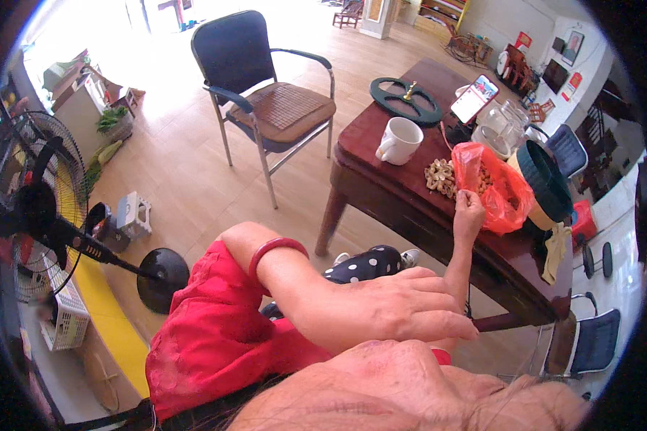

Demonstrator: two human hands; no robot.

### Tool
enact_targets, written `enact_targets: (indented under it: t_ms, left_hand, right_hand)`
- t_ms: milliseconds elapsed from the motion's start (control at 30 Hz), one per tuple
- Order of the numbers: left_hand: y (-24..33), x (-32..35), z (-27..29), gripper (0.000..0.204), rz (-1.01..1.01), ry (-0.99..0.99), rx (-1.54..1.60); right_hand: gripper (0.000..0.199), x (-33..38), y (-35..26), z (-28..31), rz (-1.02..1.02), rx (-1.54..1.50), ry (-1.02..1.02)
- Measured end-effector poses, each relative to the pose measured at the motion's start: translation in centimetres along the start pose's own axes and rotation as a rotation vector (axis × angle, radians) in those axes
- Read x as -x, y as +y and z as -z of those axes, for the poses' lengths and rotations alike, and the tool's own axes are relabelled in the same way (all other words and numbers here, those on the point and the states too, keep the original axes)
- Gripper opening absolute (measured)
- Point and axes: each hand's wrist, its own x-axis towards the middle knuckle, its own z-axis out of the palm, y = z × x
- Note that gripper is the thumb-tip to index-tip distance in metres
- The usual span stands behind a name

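While my right hand [469, 212] reaches out to the dark red wooden table [381, 136], its fingers are pinched closed at the mouth of one red plastic bag [497, 188] of nuts; what they grip is too small to make out. My left hand [395, 305], with one red bangle [273, 251] at the wrist, rests open and flat across my lap, holding nothing. One loose heap of nuts [441, 177] lies on the tabletop just beside the bag. Counted around it: one white mug [399, 140], one dark green round tray [406, 99], one phone [474, 98], one clear glass jar [502, 126]. One blue armchair [262, 79] stands well apart, one standing fan [32, 208] at my left. My face cuts off the lower edge.
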Motion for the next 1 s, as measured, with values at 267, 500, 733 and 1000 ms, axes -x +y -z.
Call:
enact_targets:
  t_ms: [267, 500, 733, 1000]
  left_hand:
    - [0.3, 3.3, 2.0, 0.034, 0.250, 0.237, 0.167]
    - [-4.6, 8.0, -1.3, 0.016, 0.620, 0.498, 0.142]
    - [-9.3, 12.2, -3.3, 0.014, 0.843, 0.602, 0.089]
    - [-12.9, 16.2, -4.1, 0.008, 0.804, 0.501, -0.580]
  right_hand:
    - [0.023, 0.5, -0.2, -0.5, 0.000, -0.036, 0.010]
    - [0.021, 1.1, 0.2, -0.6, 0.037, -0.256, 0.102]
    - [0.016, 9.1, -3.4, -1.2, -0.564, -1.211, 0.111]
    - [0.032, 18.9, -0.9, -8.7, -1.087, -1.988, -0.248]
